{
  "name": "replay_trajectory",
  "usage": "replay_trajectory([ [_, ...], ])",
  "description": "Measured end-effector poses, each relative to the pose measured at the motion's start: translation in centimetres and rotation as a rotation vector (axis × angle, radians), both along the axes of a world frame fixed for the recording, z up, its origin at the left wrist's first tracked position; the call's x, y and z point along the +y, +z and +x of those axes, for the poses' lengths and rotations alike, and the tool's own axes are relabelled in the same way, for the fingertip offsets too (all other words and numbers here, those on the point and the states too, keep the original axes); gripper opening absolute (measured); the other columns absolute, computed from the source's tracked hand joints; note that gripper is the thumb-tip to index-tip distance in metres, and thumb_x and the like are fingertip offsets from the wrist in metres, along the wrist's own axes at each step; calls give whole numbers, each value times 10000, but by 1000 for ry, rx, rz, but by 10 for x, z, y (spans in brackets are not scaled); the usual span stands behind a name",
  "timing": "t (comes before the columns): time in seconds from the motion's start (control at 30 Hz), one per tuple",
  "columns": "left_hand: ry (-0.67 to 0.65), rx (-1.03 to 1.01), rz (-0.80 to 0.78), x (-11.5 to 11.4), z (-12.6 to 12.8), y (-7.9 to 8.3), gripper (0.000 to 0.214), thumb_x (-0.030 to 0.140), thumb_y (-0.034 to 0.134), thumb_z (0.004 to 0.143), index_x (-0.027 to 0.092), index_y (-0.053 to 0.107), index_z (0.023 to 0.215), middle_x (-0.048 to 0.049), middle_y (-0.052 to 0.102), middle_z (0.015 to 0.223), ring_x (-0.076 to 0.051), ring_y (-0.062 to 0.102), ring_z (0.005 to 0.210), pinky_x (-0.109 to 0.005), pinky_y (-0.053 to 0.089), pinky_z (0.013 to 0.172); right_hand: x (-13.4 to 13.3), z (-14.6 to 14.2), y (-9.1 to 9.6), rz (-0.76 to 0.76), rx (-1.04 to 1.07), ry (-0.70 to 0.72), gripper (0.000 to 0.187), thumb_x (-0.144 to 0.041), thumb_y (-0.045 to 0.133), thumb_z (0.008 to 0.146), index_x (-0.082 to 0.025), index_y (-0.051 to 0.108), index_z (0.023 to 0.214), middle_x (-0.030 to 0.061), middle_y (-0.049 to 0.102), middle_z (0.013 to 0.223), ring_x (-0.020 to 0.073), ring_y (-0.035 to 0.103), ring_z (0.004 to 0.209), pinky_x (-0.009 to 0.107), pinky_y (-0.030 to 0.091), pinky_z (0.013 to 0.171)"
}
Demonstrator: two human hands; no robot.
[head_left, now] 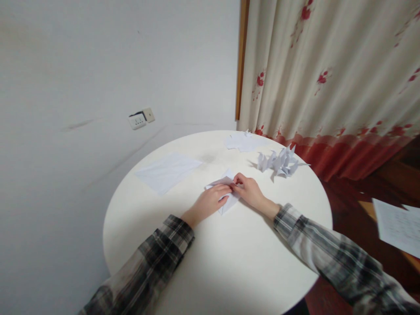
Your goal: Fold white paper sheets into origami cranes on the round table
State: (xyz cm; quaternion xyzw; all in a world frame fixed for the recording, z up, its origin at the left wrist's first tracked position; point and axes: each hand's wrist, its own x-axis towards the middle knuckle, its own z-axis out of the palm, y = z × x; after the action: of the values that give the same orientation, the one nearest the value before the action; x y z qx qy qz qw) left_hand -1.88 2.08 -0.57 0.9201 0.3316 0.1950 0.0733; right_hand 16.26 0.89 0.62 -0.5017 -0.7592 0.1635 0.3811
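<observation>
Near the middle of the round white table (pixel 203 271) lies a partly folded sheet of white paper (pixel 226 179). My left hand (pixel 212 199) rests over its lower left side, fingers stretched toward the centre and covering some of the folds. From the right, my right hand (pixel 247 189) pinches the paper's right edge between thumb and bent fingers. The fingertips of both hands meet at the fold. One flap stands raised behind them, and a pointed corner lies toward me.
A creased flat sheet (pixel 169 171) lies to the left. Folded paper cranes (pixel 282 162) cluster at the right, and paper pieces (pixel 244 142) lie at the back. A wall socket (pixel 137 121), a floral curtain (pixel 328 78) and written sheets (pixel 398 225) surround the table.
</observation>
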Motion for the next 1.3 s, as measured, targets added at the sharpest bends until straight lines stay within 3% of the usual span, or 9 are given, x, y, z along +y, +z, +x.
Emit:
replay_trajectory([
  [0.33,37,-26,26,3,0,-3,317,230,440,836,200,575,1121,-46,607,1158,-174,547,1079,-331,409,967,-3,-1,5,55,57,2,54,-237,487,770,-199,513,799,-5,609,736,132,545,668,227,377,642],
  [0.57,83,20,15,-2,1,3,345,246,418,852,195,530,1174,-66,608,1153,-193,580,1032,-338,429,939,-2,-1,4,72,118,35,84,-168,490,732,-199,508,808,3,619,803,140,562,747,247,400,710],
  [0.73,93,36,41,-2,3,4,332,237,421,851,194,517,1166,-68,586,1182,-197,529,1104,-352,389,979,0,-1,2,94,145,31,118,-152,481,720,-201,516,822,15,628,857,155,564,824,281,406,768],
  [0.97,233,31,53,3,-1,1,393,215,421,839,150,405,1226,-134,559,1182,-220,526,1095,-372,404,934,0,-2,3,100,139,-7,103,-212,456,776,-199,517,858,27,623,850,158,563,807,285,417,766],
  [1.3,307,24,16,5,-4,1,490,218,412,834,127,278,1296,-146,539,1193,-212,512,1098,-361,391,934,2,0,2,192,101,59,257,-18,388,665,-192,546,768,55,594,967,179,526,950,331,402,865],
])
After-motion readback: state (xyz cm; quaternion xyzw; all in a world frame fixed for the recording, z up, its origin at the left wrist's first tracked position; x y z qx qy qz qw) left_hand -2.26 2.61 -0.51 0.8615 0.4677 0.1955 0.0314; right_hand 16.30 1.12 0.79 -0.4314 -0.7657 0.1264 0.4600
